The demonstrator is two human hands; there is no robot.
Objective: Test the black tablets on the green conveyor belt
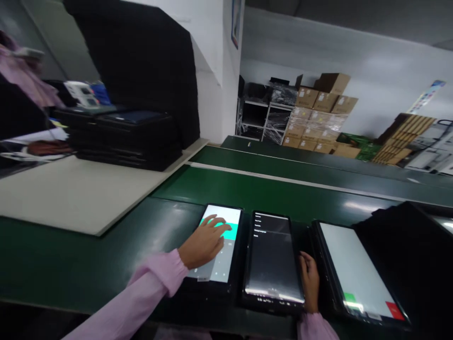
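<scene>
My left hand (205,241) is over the left tablet (224,264), fingers apart and bent, the tips on or just above its lit screen with a bright green band. Beside it lies the middle tablet (272,264), its dark screen bearing a short list of white text too small to read. Against that tablet's right edge is my right hand (310,281), its fingers curled at the side and partly hidden. To the right of this hand, the third tablet (354,259) shows a pale screen with a green and a red block in its lower corners.
A dark stack (406,255) rises beside the third tablet. On the left, black flat devices (134,141) are piled on a pale board (81,189). The green bench (170,274) extends under the tablets. Cardboard boxes (314,127) stand beyond, and a person's pink sleeve (31,75) shows far left.
</scene>
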